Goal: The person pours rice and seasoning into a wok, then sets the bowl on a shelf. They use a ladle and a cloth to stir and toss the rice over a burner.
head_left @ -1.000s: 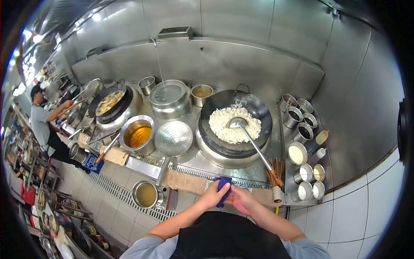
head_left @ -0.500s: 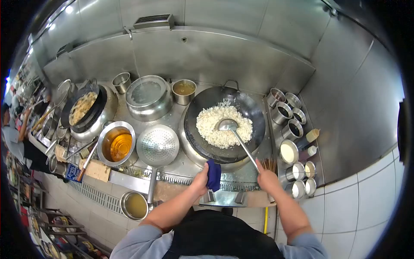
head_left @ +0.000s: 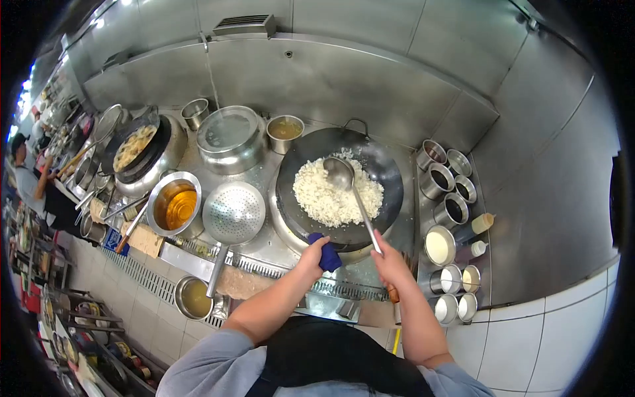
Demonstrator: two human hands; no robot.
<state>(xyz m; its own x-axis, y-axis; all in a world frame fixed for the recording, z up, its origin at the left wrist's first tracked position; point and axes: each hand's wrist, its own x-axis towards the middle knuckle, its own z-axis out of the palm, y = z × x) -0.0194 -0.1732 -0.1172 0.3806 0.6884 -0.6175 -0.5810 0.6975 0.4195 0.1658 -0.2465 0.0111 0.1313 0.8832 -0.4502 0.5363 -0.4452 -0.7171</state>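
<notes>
A black wok (head_left: 387, 175) holds a heap of white rice (head_left: 331, 195). My left hand (head_left: 312, 255) grips the wok's near rim through a blue cloth (head_left: 329, 257). My right hand (head_left: 390, 261) is closed on the long handle of a steel ladle (head_left: 339, 172), whose bowl rests on the far side of the rice.
Right of the wok stand several steel seasoning pots (head_left: 450, 198) and a squeeze bottle (head_left: 481, 225). To the left are a perforated strainer (head_left: 233, 212), a bowl of oil (head_left: 173, 205), a lidded pot (head_left: 228, 135) and a second wok (head_left: 135, 149). Another person (head_left: 30, 182) works at far left.
My left hand brought the blue cloth up from the counter edge onto the wok rim. My right hand took the ladle handle and pushed the ladle bowl toward the far side of the rice.
</notes>
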